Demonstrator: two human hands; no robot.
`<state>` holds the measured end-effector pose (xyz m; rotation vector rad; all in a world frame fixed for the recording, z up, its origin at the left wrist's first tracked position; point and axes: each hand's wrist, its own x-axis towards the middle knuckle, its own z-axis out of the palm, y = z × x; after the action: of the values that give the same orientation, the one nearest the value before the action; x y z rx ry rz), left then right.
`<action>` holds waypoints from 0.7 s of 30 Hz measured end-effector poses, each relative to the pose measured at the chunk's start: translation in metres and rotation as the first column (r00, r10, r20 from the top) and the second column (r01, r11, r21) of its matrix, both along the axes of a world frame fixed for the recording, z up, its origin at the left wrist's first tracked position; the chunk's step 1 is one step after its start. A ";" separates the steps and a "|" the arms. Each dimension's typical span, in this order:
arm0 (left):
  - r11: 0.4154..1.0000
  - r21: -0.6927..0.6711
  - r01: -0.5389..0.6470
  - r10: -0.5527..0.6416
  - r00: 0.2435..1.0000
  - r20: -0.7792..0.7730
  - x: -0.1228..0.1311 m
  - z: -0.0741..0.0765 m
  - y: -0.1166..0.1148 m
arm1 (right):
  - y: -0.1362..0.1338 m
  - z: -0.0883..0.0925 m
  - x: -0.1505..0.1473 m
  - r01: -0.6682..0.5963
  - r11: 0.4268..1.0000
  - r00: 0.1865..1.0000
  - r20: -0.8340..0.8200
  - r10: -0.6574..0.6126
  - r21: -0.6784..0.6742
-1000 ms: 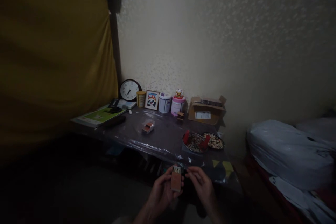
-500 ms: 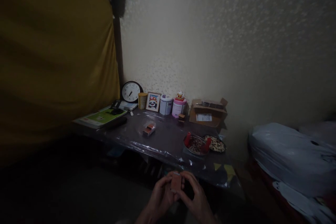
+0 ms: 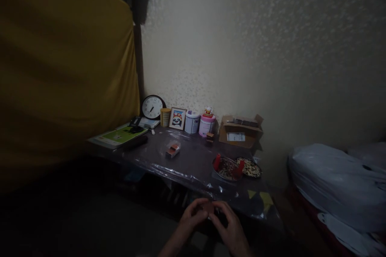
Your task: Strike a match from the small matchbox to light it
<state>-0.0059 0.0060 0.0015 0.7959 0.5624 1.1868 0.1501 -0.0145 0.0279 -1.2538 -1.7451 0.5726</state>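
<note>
Both my hands meet low in the view, just in front of the near edge of a dark table (image 3: 193,160) covered in clear plastic. My left hand (image 3: 193,216) and my right hand (image 3: 229,225) are closed together around a small orange matchbox (image 3: 208,208), of which only a sliver shows between the fingers. On the table beyond them sit two patterned plates (image 3: 241,168) with two short red candles (image 3: 217,161) standing on them. A second small matchbox (image 3: 173,151) lies in a clear wrapper at the table's middle.
Along the wall stand a round clock (image 3: 152,107), a tin, a panda picture frame (image 3: 177,118), two jars and an open cardboard box (image 3: 240,130). Green books (image 3: 116,137) lie at the left. A yellow cloth hangs on the left. White bags (image 3: 334,180) pile on the right.
The matchbox stood upright in my left hand with the right hand apart. Both hands have since closed over it and dropped lower. The view has tilted slightly upward.
</note>
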 end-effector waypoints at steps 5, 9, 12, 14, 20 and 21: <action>0.977 -0.209 0.039 -0.007 0.988 0.152 0.000 0.001 0.000 | 0.005 -0.004 0.005 -0.024 0.997 0.975 -0.221 0.007 -0.078; 0.970 -0.232 0.072 -0.022 0.977 0.212 0.000 0.000 -0.001 | 0.009 -0.001 0.007 0.004 0.996 0.940 -0.340 -0.035 -0.092; 0.974 -0.201 0.107 -0.061 0.973 0.221 0.001 -0.004 -0.001 | 0.010 0.002 0.007 0.057 0.997 0.944 -0.321 -0.073 -0.059; 0.976 -0.178 0.126 -0.086 0.972 0.218 0.002 -0.008 0.000 | 0.010 0.001 0.007 0.094 0.995 0.954 -0.287 -0.082 0.026; 0.975 -0.176 0.138 -0.106 0.977 0.184 0.005 -0.006 -0.002 | 0.012 -0.009 0.009 0.137 0.986 0.966 -0.234 -0.113 0.090; 0.974 -0.176 0.140 -0.108 0.978 0.176 0.005 -0.005 -0.003 | 0.012 -0.010 0.009 0.137 0.989 0.962 -0.245 -0.119 0.056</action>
<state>-0.0009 0.0032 -0.0036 0.5577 0.4725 1.0557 0.1593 -0.0030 0.0183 -1.1844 -1.4589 0.5565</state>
